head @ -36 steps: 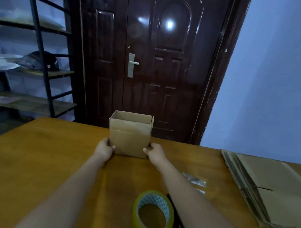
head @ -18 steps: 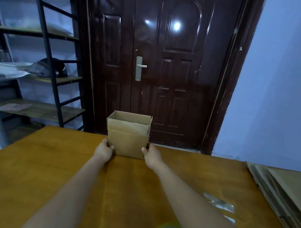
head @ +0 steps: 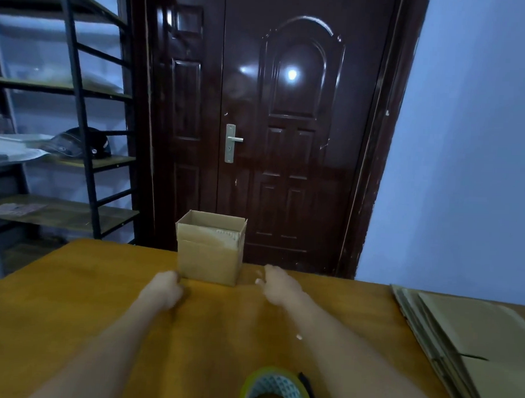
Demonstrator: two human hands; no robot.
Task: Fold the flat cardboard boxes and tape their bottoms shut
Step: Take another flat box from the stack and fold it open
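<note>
Near the far edge of the orange-brown wooden counter (head: 73, 296) stands an upright, open-topped brown cardboard box (head: 210, 250). Just beside its near corners hover the left hand (head: 164, 290) and the right hand (head: 279, 285), both blurred; their fingers look loosely curled, holding nothing. At the right edge lies a stack of flat cardboard boxes (head: 470, 340); at the near edge, a yellowish tape roll (head: 274, 388).

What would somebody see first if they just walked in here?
Probably the open cardboard box standing upright at the far edge of the wooden table, with the big dark door right behind it. Next, the stack of flat cardboard on the right and the tape roll nearest the camera.
</note>
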